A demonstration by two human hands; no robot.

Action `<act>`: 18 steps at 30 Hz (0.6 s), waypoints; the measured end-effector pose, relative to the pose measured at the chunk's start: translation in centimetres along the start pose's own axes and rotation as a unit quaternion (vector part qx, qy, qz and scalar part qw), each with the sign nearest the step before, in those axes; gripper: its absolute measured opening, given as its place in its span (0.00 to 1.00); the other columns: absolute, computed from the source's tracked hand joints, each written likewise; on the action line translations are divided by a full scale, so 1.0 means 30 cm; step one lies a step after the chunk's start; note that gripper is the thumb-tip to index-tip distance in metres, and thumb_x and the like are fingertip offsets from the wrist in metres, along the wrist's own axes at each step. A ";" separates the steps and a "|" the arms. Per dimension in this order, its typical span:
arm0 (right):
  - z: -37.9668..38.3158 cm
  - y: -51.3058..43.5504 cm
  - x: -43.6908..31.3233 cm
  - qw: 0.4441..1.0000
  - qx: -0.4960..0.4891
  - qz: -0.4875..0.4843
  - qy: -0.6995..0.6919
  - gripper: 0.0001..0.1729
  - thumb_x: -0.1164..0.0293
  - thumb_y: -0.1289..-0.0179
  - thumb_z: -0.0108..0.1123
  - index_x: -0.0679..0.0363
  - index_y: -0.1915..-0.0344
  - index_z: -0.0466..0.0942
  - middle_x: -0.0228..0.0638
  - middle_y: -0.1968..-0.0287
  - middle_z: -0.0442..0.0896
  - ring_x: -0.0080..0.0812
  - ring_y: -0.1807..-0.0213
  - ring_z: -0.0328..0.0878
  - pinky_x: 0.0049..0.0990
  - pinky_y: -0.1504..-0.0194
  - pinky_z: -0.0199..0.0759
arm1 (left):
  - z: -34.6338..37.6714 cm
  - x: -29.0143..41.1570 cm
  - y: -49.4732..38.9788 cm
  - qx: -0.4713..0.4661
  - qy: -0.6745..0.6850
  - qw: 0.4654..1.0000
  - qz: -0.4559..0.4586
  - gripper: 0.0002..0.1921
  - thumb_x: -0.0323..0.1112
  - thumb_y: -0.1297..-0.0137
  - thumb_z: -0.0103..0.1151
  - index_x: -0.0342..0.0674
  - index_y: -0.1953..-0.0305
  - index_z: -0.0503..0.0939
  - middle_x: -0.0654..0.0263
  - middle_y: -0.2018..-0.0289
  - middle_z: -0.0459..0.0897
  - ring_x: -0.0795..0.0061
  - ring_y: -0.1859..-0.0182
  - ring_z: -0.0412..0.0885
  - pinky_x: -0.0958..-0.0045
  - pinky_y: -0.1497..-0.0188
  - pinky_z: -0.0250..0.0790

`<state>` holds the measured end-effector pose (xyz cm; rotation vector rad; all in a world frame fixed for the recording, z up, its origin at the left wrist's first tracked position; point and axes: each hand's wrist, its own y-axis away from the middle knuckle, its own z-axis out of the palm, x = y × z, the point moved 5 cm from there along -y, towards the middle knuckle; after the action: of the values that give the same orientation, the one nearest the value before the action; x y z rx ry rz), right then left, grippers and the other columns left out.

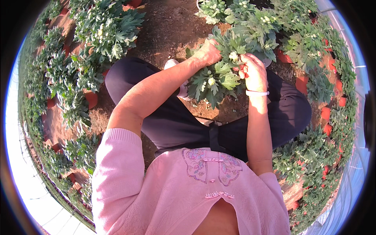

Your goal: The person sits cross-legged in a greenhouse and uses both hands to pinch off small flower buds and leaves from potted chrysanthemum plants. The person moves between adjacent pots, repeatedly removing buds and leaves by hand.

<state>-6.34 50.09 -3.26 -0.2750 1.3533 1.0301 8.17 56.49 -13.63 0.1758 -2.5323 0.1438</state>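
Observation:
A leafy green plant with pale flower buds [213,82] stands before me between my knees. My left hand [208,53] is curled at the left side of its upper stems, among the leaves; what its fingers hold is hidden. At the right side of the same foliage is my right hand [253,70], its thumb and fingers bent close beside a whitish bud [233,56]. Whether the fingertips pinch a leaf or a small bud cannot be told. A pale band circles the right wrist.
Potted leafy plants [102,35] with pale buds line the left side. More plants [264,26] crowd the upper right, near reddish-brown pots [301,84]. Bare soil [164,23] runs between the rows. A light-coloured shoe [171,63] lies by my left knee.

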 end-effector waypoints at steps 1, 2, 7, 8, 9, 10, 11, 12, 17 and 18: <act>-0.002 -0.004 0.003 1.000 -0.006 -0.003 0.000 0.08 0.71 0.38 0.55 0.64 0.63 0.76 0.28 0.73 0.78 0.15 0.80 0.67 0.14 0.81 0.57 | -0.009 0.019 0.003 -0.011 -0.089 0.996 0.022 0.14 0.36 0.33 0.52 0.42 0.49 0.76 0.66 0.52 0.80 0.73 0.50 0.77 0.71 0.45 0.67; -0.003 -0.009 0.007 1.000 -0.010 -0.005 0.005 0.08 0.73 0.39 0.55 0.65 0.62 0.76 0.29 0.71 0.79 0.15 0.80 0.69 0.14 0.81 0.59 | -0.024 0.038 0.003 -0.013 -0.137 0.990 0.039 0.14 0.36 0.33 0.51 0.43 0.49 0.76 0.66 0.52 0.80 0.73 0.50 0.77 0.71 0.45 0.67; -0.004 -0.018 0.017 0.999 -0.002 -0.024 0.029 0.11 0.78 0.44 0.52 0.65 0.60 0.75 0.30 0.68 0.81 0.14 0.76 0.69 0.14 0.78 0.60 | -0.104 0.089 0.027 0.021 0.285 0.952 -0.110 0.15 0.36 0.34 0.53 0.43 0.48 0.76 0.66 0.51 0.80 0.76 0.50 0.76 0.72 0.45 0.67; -0.005 -0.017 0.016 0.999 0.006 -0.027 0.039 0.11 0.78 0.45 0.51 0.65 0.61 0.75 0.29 0.68 0.81 0.14 0.76 0.69 0.14 0.78 0.60 | -0.109 0.094 0.037 0.036 0.400 0.903 -0.155 0.15 0.36 0.34 0.53 0.43 0.48 0.75 0.67 0.52 0.80 0.77 0.50 0.76 0.72 0.45 0.67; -0.005 -0.013 0.015 0.998 0.013 -0.031 0.050 0.11 0.79 0.46 0.51 0.65 0.61 0.75 0.29 0.68 0.81 0.14 0.75 0.69 0.14 0.77 0.60 | -0.113 0.098 0.038 0.017 0.418 0.890 -0.181 0.15 0.36 0.34 0.53 0.43 0.48 0.75 0.67 0.52 0.80 0.78 0.50 0.76 0.73 0.46 0.67; -0.004 -0.010 0.012 0.998 0.008 -0.030 0.050 0.11 0.78 0.45 0.51 0.65 0.60 0.75 0.29 0.68 0.81 0.14 0.75 0.69 0.14 0.77 0.60 | -0.115 0.096 0.038 -0.002 0.436 0.876 -0.207 0.15 0.36 0.34 0.54 0.43 0.48 0.76 0.67 0.53 0.80 0.79 0.51 0.76 0.73 0.46 0.67; -0.005 -0.007 0.007 0.998 0.002 -0.030 0.050 0.11 0.78 0.45 0.52 0.65 0.60 0.75 0.29 0.68 0.80 0.14 0.74 0.69 0.14 0.76 0.61 | -0.119 0.097 0.037 -0.007 0.396 0.894 -0.207 0.15 0.36 0.35 0.54 0.44 0.47 0.76 0.67 0.53 0.81 0.80 0.51 0.76 0.73 0.46 0.67; -0.009 -0.002 0.003 0.998 0.006 -0.027 0.056 0.12 0.78 0.45 0.52 0.65 0.60 0.75 0.28 0.67 0.80 0.14 0.74 0.69 0.15 0.75 0.62 | -0.122 0.096 0.035 0.001 0.400 0.896 -0.194 0.15 0.36 0.35 0.54 0.44 0.47 0.76 0.67 0.53 0.81 0.80 0.52 0.76 0.73 0.46 0.67; -0.013 0.037 -0.023 0.992 -0.001 -0.078 0.096 0.12 0.73 0.43 0.62 0.66 0.59 0.76 0.29 0.66 0.80 0.17 0.68 0.73 0.18 0.65 0.68 | -0.060 0.041 0.018 0.004 0.248 0.962 -0.115 0.16 0.36 0.35 0.55 0.44 0.47 0.75 0.69 0.54 0.81 0.80 0.52 0.76 0.73 0.47 0.67; -0.011 0.042 -0.022 0.990 -0.001 -0.087 0.110 0.13 0.73 0.44 0.64 0.66 0.60 0.76 0.29 0.66 0.80 0.17 0.67 0.73 0.18 0.65 0.68 | -0.042 0.025 0.012 -0.007 0.201 0.974 -0.100 0.16 0.36 0.35 0.55 0.44 0.47 0.75 0.69 0.53 0.81 0.80 0.52 0.76 0.73 0.47 0.68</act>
<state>-7.40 50.28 -2.26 -0.5119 1.4975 0.8733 8.21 56.94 -12.20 0.3568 -2.0980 0.0732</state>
